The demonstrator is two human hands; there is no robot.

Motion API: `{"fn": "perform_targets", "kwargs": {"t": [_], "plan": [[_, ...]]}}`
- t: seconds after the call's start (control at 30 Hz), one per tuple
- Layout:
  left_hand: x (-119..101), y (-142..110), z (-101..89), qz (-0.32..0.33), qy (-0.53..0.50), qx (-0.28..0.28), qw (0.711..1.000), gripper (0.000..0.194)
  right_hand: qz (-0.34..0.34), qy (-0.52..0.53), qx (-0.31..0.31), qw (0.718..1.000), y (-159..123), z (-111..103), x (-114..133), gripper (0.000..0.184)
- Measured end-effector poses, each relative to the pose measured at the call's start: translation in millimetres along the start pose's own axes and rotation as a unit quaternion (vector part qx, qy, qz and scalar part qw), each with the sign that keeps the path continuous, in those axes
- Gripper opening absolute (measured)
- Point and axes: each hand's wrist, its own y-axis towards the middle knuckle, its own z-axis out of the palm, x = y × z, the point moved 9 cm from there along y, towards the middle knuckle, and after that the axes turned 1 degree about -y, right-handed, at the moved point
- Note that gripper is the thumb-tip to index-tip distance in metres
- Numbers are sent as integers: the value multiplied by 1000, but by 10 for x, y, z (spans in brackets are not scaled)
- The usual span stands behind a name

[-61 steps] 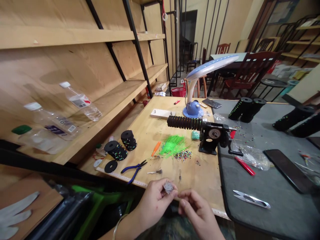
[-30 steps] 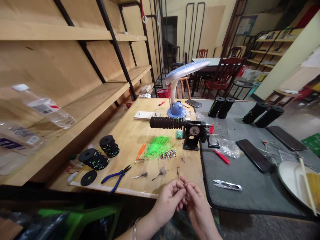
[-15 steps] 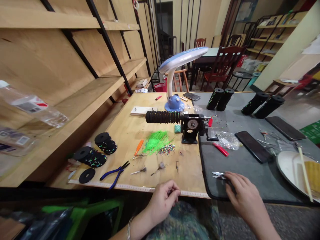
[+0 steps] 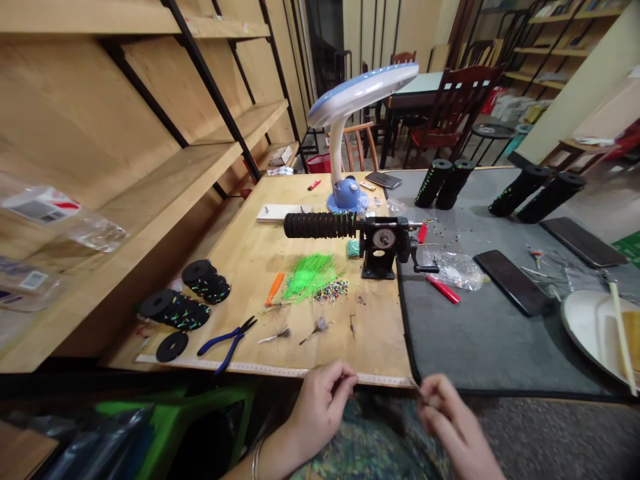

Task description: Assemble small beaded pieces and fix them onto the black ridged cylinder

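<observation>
My left hand (image 4: pixel 325 400) is closed in a pinch at the table's front edge; whatever lies between its fingertips is too small to make out. To its right, my right hand (image 4: pixel 447 417) is wrapped around the thread snips (image 4: pixel 416 385), and only a bit of their metal shows past the fingers. On the wooden table (image 4: pixel 320 353) ahead lie two small feathery tufts on stems, one tuft (image 4: pixel 321 325) to the right of the other tuft (image 4: pixel 284 332). A small metal piece (image 4: pixel 353 325) is beside them.
Blue-handled pliers (image 4: pixel 227 340), an orange-handled tool (image 4: pixel 274 289), green strands (image 4: pixel 313 275) and loose beads (image 4: pixel 331 291) lie mid-table. Behind them stand a crank winder (image 4: pixel 379 247) and a lamp (image 4: pixel 347 195). Black spools (image 4: pixel 173 310) are left; a phone (image 4: pixel 513 281) and plate (image 4: pixel 590 327) are right.
The tuft from my left hand was laid on the table. My hands came together, then my right hand reached to the mat, picked up the snips and brought them back toward my left hand.
</observation>
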Motion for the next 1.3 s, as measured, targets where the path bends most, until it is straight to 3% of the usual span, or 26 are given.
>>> {"fn": "perform_targets", "kwargs": {"t": [0.1,0.23,0.47,0.87,1.03,1.3], "plan": [[-45,-6,1,26,25,-1,999,20,101,120,45,987,-112,429,-163,45],[-96,-13,33,54,51,7,997,19,155,187,82,967,-101,659,-252,58],[-120,-36,108,79,82,28,993,20,174,256,115,944,-15,741,-216,55],[-132,-52,166,81,82,59,992,21,175,266,83,944,11,703,-281,52],[-133,-36,126,73,83,38,993,20,176,255,71,948,-29,648,-252,54],[-125,-51,133,76,82,44,993,20,196,252,96,943,-60,738,-276,54]]}}
